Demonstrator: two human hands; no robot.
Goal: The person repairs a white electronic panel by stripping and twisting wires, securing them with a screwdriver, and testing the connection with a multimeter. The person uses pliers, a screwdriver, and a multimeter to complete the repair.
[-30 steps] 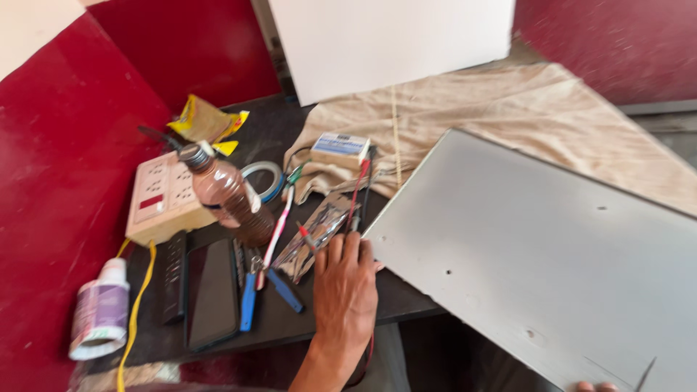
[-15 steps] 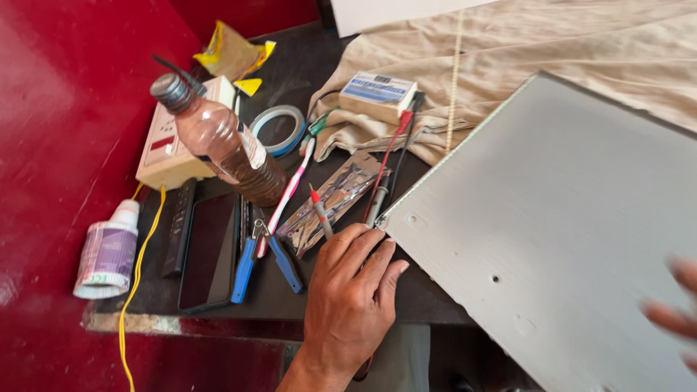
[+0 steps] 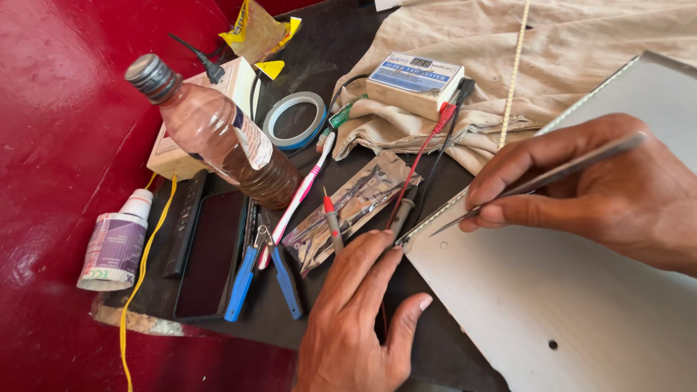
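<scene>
My right hand [image 3: 595, 192] grips metal tweezers [image 3: 537, 181], their tip pointing left at the thin strip along the edge of a large grey metal panel [image 3: 581, 305]. My left hand [image 3: 356, 319] lies flat on the dark table [image 3: 319, 43], fingertips touching the panel's near corner and the red and black probe leads [image 3: 417, 163]. A red-tipped probe [image 3: 332, 218] lies just left of those fingers.
A plastic bottle of brown liquid [image 3: 225, 145], a white socket box [image 3: 229, 87], a tape roll [image 3: 294, 120], a small tester box [image 3: 414, 80] on beige cloth [image 3: 581, 51], a toothbrush [image 3: 298, 199], blue-handled pliers [image 3: 254, 265], a dark phone [image 3: 210, 254] and a small white bottle [image 3: 116, 247] crowd the table.
My right hand has come in from the right edge holding tweezers and now rests over the panel edge. The view has closed in on the table; my left hand stays by the panel corner.
</scene>
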